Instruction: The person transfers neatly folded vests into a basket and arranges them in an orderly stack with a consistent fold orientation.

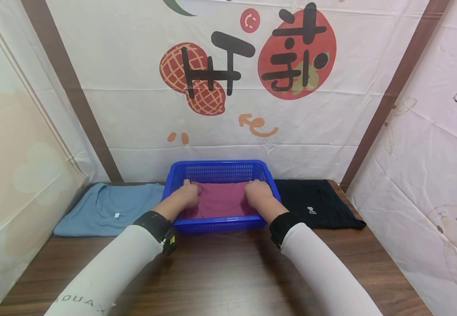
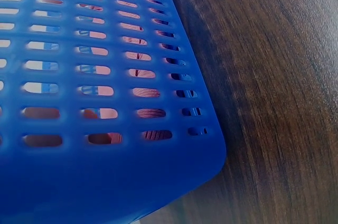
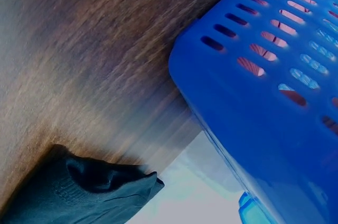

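A folded pink T-shirt (image 1: 222, 199) lies inside a blue plastic basket (image 1: 218, 223) with slotted walls. My left hand (image 1: 189, 194) pinches the shirt near its far left corner, thumb side up. At the opposite far corner, my right hand (image 1: 258, 193) grips the cloth with curled fingers. Both forearms pass over the basket's near part. In the left wrist view, the basket wall (image 2: 105, 168) fills most of the picture, with pink cloth showing through the slots. The right wrist view also has the basket's corner (image 3: 222, 92); neither wrist view shows the fingers directly.
A folded light-blue T-shirt (image 1: 114, 210) lies left of the basket, and a folded black garment (image 1: 323, 206) with a small white print lies right of it. The brown wooden table (image 1: 220, 272) stretches in front. Printed white cloth (image 1: 133, 109) hangs behind and at both sides.
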Action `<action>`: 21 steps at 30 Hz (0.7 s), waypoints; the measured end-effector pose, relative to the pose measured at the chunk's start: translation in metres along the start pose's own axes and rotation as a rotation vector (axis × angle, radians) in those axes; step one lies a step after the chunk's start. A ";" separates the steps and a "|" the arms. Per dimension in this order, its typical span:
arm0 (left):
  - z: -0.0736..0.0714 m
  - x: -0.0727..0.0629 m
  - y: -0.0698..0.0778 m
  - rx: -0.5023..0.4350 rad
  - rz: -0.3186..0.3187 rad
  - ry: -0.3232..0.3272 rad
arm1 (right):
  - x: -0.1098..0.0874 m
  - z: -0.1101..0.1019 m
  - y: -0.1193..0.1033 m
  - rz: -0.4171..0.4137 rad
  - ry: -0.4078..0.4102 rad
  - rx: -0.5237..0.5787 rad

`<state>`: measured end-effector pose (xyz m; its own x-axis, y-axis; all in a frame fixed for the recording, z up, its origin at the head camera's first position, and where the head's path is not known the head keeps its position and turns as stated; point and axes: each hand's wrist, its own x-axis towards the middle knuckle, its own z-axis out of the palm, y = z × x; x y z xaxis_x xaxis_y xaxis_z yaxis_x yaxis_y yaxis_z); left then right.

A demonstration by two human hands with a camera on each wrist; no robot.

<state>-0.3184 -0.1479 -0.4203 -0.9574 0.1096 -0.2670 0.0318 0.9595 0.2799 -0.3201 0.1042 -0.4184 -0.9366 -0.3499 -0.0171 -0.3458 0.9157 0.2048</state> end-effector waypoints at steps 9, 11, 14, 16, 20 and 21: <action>0.001 -0.004 0.000 0.104 0.072 -0.049 | -0.001 0.001 -0.001 -0.020 -0.028 -0.036; 0.001 -0.005 -0.001 0.120 0.091 -0.027 | -0.001 0.001 -0.001 -0.019 -0.032 -0.035; 0.002 -0.007 -0.001 0.138 0.103 0.010 | -0.001 0.001 -0.001 -0.017 -0.034 -0.028; 0.002 -0.007 -0.002 0.140 0.099 0.025 | -0.001 0.001 -0.001 -0.016 -0.034 -0.022; 0.003 -0.006 -0.003 0.152 0.102 0.031 | -0.001 0.001 -0.001 -0.012 -0.030 -0.006; 0.003 -0.006 -0.003 0.157 0.104 0.029 | -0.001 0.000 -0.001 -0.011 -0.032 -0.001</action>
<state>-0.3121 -0.1511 -0.4225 -0.9545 0.2048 -0.2166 0.1732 0.9724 0.1563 -0.3185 0.1040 -0.4189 -0.9342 -0.3532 -0.0506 -0.3558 0.9117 0.2054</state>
